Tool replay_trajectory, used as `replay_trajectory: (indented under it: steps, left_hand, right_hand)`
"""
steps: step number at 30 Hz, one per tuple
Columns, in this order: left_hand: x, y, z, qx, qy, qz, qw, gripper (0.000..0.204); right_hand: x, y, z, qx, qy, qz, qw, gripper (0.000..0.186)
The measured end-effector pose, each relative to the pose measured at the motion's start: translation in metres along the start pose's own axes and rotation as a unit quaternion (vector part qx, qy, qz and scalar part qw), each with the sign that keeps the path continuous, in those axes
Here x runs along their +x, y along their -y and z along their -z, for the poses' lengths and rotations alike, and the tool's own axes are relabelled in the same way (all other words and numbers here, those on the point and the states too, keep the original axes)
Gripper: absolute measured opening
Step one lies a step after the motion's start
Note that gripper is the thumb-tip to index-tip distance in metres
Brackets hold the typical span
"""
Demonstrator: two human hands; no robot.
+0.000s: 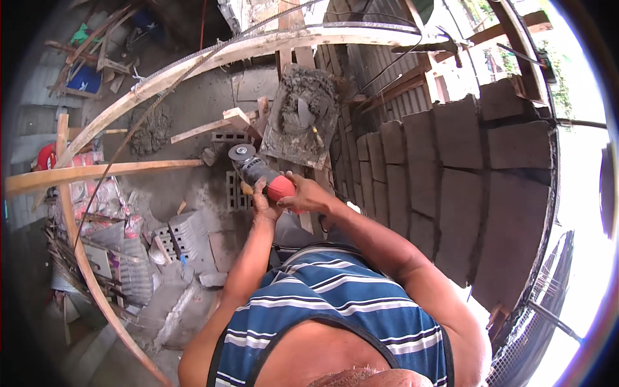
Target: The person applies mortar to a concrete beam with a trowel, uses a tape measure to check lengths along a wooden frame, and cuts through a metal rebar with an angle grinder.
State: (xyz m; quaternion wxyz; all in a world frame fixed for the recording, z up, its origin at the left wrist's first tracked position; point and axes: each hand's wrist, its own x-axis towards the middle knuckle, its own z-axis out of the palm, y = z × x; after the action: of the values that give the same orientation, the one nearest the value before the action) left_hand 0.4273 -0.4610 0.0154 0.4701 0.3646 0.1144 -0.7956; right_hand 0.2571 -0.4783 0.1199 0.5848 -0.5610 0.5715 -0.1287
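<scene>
In the head view, the grinder point(263, 173) is at the centre of the frame, its disc point(242, 152) angled up and left. The left hand point(263, 202) curls around its underside and the right hand point(308, 195) closes over the red rear end, probably to share the weight and keep fingers off the disc. The mortar point(313, 90) sits on a board point(293, 157) at upper centre, presumably to stay within reach.

Daylight glares white beyond the block wall point(458, 135) on your right, while your left lies dim and distorted.
</scene>
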Motion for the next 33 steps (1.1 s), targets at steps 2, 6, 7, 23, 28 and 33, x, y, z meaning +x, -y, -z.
replay_trajectory:
  steps: [2, 6, 7, 23, 28, 33]
  left_hand:
    - [0.007, 0.000, 0.014, 0.009, 0.057, -0.015, 0.998, 0.053]
    - [0.026, 0.012, 0.037, 0.004, 0.087, 0.034, 0.996, 0.056]
    - [0.036, 0.019, 0.041, 0.005, 0.081, 0.037, 0.996, 0.056]
    - [0.069, 0.081, 0.259, 0.853, -0.137, -0.009, 0.503, 0.101]
    - [0.072, 0.084, 0.261, 0.911, -0.071, -0.095, 0.395, 0.092]
    - [0.083, 0.090, 0.258, 0.902, -0.113, -0.048, 0.413, 0.090]
  right_hand:
    - [0.003, -0.015, -0.003, 0.084, 0.129, -0.153, 0.976, 0.071]
    - [0.023, -0.066, -0.032, 0.097, 0.131, -0.170, 0.972, 0.071]
    - [0.028, -0.079, -0.039, 0.079, 0.046, -0.117, 0.989, 0.068]
    - [0.180, -0.433, -0.073, -0.084, -0.115, -0.209, 0.968, 0.065]
    - [0.237, -0.504, -0.087, -0.102, -0.119, -0.207, 0.966, 0.061]
    - [0.271, -0.565, -0.080, -0.119, -0.069, -0.218, 0.966, 0.061]
